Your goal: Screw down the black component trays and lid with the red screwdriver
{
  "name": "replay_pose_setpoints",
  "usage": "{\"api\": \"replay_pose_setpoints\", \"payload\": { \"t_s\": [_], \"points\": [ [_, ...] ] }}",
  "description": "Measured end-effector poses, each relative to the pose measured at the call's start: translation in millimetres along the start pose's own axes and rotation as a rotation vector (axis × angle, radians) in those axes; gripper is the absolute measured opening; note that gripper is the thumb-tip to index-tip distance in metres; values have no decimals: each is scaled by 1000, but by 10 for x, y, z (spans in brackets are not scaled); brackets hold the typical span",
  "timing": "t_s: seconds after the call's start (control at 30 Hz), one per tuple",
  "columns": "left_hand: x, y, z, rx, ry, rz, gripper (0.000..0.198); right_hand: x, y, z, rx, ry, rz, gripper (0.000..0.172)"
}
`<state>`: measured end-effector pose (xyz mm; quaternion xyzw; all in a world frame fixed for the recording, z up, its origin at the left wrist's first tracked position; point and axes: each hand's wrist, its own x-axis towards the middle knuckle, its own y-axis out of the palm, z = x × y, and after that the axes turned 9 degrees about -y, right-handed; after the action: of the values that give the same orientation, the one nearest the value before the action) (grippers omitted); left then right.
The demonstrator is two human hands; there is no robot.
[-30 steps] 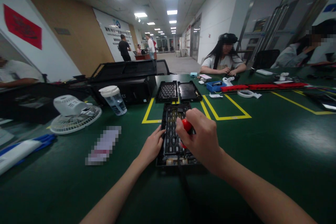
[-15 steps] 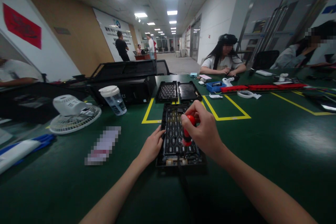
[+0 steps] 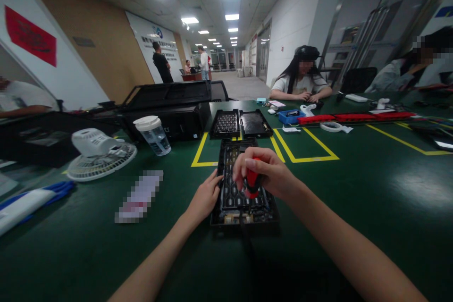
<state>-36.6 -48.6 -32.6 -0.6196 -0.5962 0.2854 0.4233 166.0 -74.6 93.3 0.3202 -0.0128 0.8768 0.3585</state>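
In front of me on the green table lies a black case (image 3: 231, 198) with rows of rounded cells inside and small electronic parts at its near end. A dark strip or cable runs from that end toward me. My right hand (image 3: 265, 170) is closed around the red and black handle of a screwdriver (image 3: 252, 181), held upright over the case's right half. Its tip is too dark to make out. Against the case's left edge rests my left hand (image 3: 205, 196), fingers stretched out and touching the rim.
Two black open trays (image 3: 225, 122) lie beyond the case. At left are a lidded cup (image 3: 154, 134), a white fan (image 3: 101, 153) and a blurred-out flat object (image 3: 139, 196). A blue bin (image 3: 290, 116) and a tape roll (image 3: 331, 127) sit at right. A person (image 3: 300, 80) sits across.
My right hand has turned around the screwdriver handle, its fingers swinging to the left and the wrist rising slightly. My left hand and the case have stayed put.
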Motion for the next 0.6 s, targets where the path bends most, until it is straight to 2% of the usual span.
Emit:
{"api": "replay_pose_setpoints", "payload": {
  "t_s": [0.23,0.4,0.6],
  "points": [
    [1,18,7,14,-18,-10,40,-9,-87,-70,155,-30,49,28],
    [2,20,15,-5,-15,-11,40,20,-148,-76,191,-2,52,20],
    [4,13,13,-20,-12,1,40,25,-234,-94,234,15,138,18]
  ]
}}
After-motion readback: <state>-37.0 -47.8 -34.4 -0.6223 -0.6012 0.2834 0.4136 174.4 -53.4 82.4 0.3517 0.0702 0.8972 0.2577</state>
